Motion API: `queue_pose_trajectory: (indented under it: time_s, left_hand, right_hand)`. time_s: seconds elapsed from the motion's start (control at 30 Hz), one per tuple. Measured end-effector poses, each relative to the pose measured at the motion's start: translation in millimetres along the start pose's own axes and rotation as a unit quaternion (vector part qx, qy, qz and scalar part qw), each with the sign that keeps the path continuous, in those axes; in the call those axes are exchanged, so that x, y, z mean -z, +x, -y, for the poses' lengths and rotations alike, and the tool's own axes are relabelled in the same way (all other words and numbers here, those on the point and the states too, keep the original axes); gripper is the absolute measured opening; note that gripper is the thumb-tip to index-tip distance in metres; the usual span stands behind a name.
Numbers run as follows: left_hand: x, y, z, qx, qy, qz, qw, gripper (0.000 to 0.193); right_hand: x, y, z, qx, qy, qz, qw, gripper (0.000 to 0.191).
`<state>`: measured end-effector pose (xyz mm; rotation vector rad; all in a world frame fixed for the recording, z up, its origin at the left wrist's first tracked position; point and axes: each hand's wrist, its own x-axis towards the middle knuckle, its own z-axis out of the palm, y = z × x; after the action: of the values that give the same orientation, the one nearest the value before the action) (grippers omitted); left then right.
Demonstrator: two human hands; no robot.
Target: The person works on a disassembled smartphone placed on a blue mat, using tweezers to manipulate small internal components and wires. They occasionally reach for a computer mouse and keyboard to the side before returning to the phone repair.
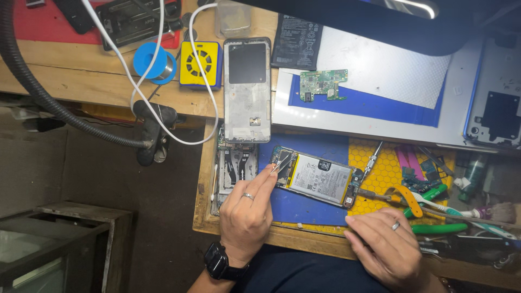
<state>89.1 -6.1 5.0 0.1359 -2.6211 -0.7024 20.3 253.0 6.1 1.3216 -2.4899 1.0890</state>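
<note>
On the blue mat (304, 209), left hand (247, 214) pinches metal tweezers (279, 164) over opened phone (317, 178); right hand (388, 244) rests loosely curled.

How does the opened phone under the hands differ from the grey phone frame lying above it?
The opened phone still holds a white battery and lies tilted on the blue mat; the grey frame is bare and lies upright on the bench edge. The left hand touches the opened phone; nothing touches the frame. Both lie flat, insides up.

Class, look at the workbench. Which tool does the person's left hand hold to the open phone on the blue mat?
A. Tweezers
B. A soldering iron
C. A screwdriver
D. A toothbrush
A. The left hand pinches slim metal tweezers whose tips rest at the end of the open phone, while the right hand rests at the mat's near edge.
</note>
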Motion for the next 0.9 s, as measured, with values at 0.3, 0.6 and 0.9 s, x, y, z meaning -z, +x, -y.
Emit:
queue_pose_trajectory:
  time_s: [0.3, 0.6, 0.9]
  left_hand:
    - [-1, 1, -1, 0.000, 0.003, 0.004, 1.000, 0.035]
    - [0, 3, -3, -0.006, 0.008, -0.001, 1.000, 0.037]
    - [-3, 5, -10, -0.001, 0.014, -0.007, 1.000, 0.039]
  right_hand:
    - [2, 1, 1, -0.006, 0.012, -0.001, 1.000, 0.032]
    - [6, 2, 3, 0.003, 0.015, -0.002, 1.000, 0.030]
    - [23, 1, 5, 0.019, 0.035, 0.010, 0.999, 0.029]
